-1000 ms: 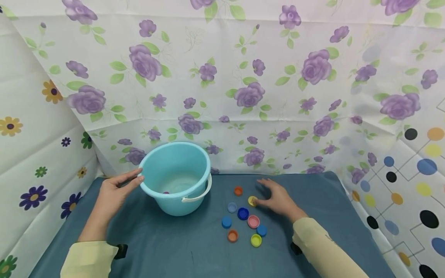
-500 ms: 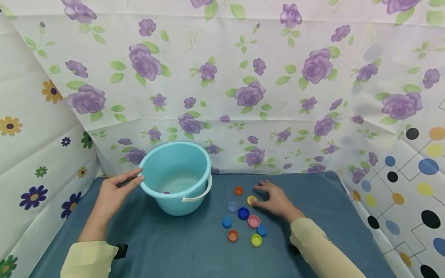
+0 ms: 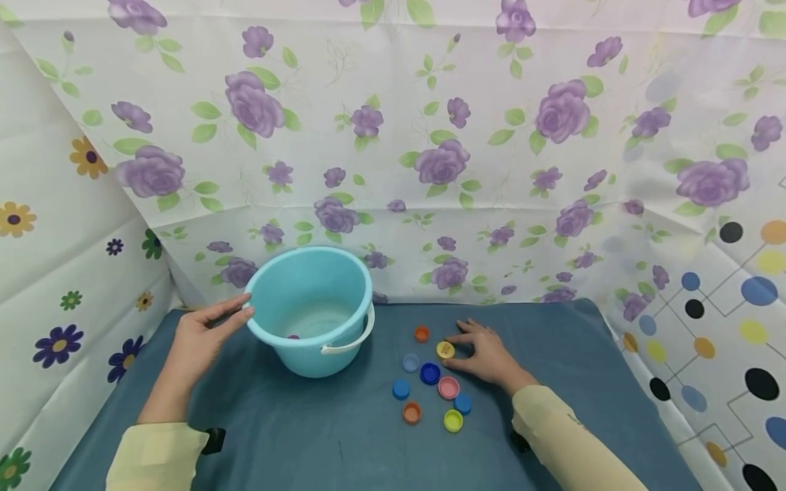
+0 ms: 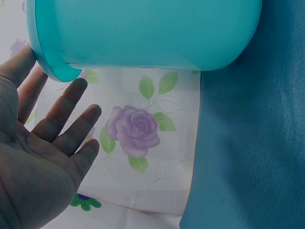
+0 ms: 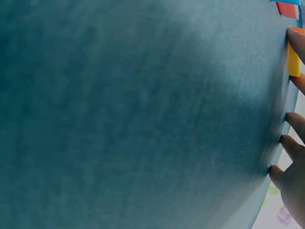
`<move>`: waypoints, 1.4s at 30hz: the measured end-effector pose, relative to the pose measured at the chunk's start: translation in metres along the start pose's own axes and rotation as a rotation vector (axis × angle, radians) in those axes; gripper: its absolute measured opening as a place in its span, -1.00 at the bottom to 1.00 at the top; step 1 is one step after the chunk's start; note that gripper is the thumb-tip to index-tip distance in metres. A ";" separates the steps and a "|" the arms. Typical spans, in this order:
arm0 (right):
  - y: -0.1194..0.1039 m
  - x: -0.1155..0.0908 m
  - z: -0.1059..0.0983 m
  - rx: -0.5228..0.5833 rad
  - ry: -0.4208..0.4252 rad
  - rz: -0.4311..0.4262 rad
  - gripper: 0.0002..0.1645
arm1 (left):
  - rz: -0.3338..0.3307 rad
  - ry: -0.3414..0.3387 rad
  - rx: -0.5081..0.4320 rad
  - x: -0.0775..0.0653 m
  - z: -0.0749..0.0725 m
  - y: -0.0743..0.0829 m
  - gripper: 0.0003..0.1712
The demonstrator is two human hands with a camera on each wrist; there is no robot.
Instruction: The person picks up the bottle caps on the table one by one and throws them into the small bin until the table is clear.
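Observation:
A light blue bucket [image 3: 316, 354] stands upright at the back left of the cloth-covered table, a small bit of magenta showing inside. My left hand [image 3: 199, 341] touches its rim with thumb and forefinger; in the left wrist view the other fingers [image 4: 76, 124] extend loosely below the rim. To the right, my right hand [image 3: 485, 353] pinches a yellow bottle cap [image 3: 445, 350] between thumb and forefinger. The right wrist view shows these two fingers at either end of the cap [image 5: 294, 59], which stands at the table surface.
Several more caps lie around it: an orange one [image 3: 421, 333], a dark blue one [image 3: 430, 373], a pink one [image 3: 449, 388], a yellow-green one [image 3: 453, 421] and others. The bucket's white handle [image 3: 350, 346] hangs on its right side. Flowered sheets [image 3: 393, 150] rise behind the table.
My right hand has shifted slightly left, and its forefinger has come down to the far side of the yellow cap, opposite the thumb. My left hand and the bucket stay in place.

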State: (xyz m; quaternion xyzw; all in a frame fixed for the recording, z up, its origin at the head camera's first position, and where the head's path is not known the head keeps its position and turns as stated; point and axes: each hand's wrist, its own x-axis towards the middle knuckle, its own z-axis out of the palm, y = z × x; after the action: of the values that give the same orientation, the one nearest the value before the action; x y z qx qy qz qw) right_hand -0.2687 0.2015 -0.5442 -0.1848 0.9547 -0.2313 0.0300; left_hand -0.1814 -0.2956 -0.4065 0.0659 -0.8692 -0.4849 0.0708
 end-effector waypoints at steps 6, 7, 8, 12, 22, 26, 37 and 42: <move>0.000 0.000 0.000 0.000 0.012 -0.001 -0.38 | 0.004 0.006 -0.003 0.001 0.000 0.000 -0.35; 0.000 0.000 0.001 0.003 0.014 -0.001 -0.38 | 0.005 0.006 -0.004 0.001 0.000 0.000 -0.35; 0.000 0.000 0.001 0.007 0.016 -0.001 -0.37 | 0.005 0.005 -0.005 0.001 0.000 0.000 -0.35; 0.001 -0.002 0.002 0.022 0.030 -0.004 -0.32 | 0.007 0.004 0.001 0.000 0.000 0.000 -0.35; 0.002 -0.001 0.002 0.059 0.020 0.023 -0.32 | 0.012 0.008 0.006 0.000 0.000 -0.001 -0.36; -0.001 -0.001 0.000 0.062 0.007 0.040 -0.34 | 0.012 0.008 0.004 0.001 0.000 -0.001 -0.36; -0.006 -0.002 -0.012 0.135 -0.064 0.072 -0.42 | -0.005 -0.002 -0.004 0.000 0.000 0.000 -0.34; -0.007 0.003 -0.022 0.176 -0.039 0.110 -0.41 | -0.003 -0.008 -0.002 0.000 0.000 -0.001 -0.34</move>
State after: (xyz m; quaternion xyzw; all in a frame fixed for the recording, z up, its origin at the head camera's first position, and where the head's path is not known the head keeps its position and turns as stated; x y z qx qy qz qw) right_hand -0.2720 0.2037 -0.5212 -0.1331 0.9385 -0.3089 0.0776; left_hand -0.1812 -0.2963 -0.4076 0.0652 -0.8689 -0.4862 0.0668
